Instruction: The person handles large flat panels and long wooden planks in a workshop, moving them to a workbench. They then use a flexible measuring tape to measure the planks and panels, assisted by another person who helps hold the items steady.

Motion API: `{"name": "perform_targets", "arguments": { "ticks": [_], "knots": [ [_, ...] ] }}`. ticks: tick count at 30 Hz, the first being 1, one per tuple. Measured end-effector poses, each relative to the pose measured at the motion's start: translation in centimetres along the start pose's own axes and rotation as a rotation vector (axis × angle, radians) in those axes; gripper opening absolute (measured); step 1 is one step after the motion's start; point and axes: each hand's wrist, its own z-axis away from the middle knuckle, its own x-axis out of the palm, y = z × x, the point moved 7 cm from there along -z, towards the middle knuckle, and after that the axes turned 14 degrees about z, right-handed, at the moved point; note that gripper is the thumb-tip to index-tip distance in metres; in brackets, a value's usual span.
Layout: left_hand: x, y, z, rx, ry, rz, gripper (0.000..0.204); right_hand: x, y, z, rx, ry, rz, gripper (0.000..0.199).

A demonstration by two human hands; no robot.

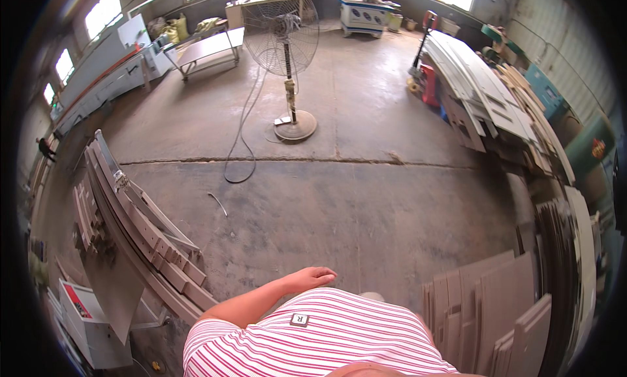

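My left hand (315, 277) hangs in front of my red-and-white striped shirt (313, 338), forearm coming in from the lower left. Its fingers are loosely curled and hold nothing; it touches no object. The nearest things are the bare concrete floor (339, 207) ahead and a stack of brown boards (490, 311) leaning at my right. My right hand is out of view.
A pedestal fan (287, 50) stands mid-floor with its cable (241, 148) trailing left. Long wooden rails and strips (137, 227) lie at my left beside a white machine (91, 328). White panels (477, 76) are stacked at the right, near a red pallet jack (428, 76).
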Motion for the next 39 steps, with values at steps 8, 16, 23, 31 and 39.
{"name": "perform_targets", "arguments": {
  "ticks": [8,16,23,31,39],
  "knots": [
    [-7.8,12.9,-18.9,0.123,0.140,-0.018,0.042,-13.2,2.5,-23.2,0.133,-0.232,0.049,0.023],
    [-15.9,15.5,-30.9,0.134,0.425,0.258,0.039,-46.8,-6.4,-57.1,-0.580,0.428,0.813,0.024],
    [-26.2,11.7,-36.9,0.065,0.813,0.199,0.039,-65.5,-47.4,-72.1,-0.804,0.471,0.231,0.029],
    [-40.4,17.2,-39.9,0.238,1.147,0.674,0.039,-65.6,-74.9,-79.8,-0.995,-0.029,0.155,0.025],
    [-38.8,10.7,-47.4,-0.152,1.401,0.837,0.035,-63.9,-109.5,-85.9,-1.420,0.122,0.130,0.031]
  ]
}}
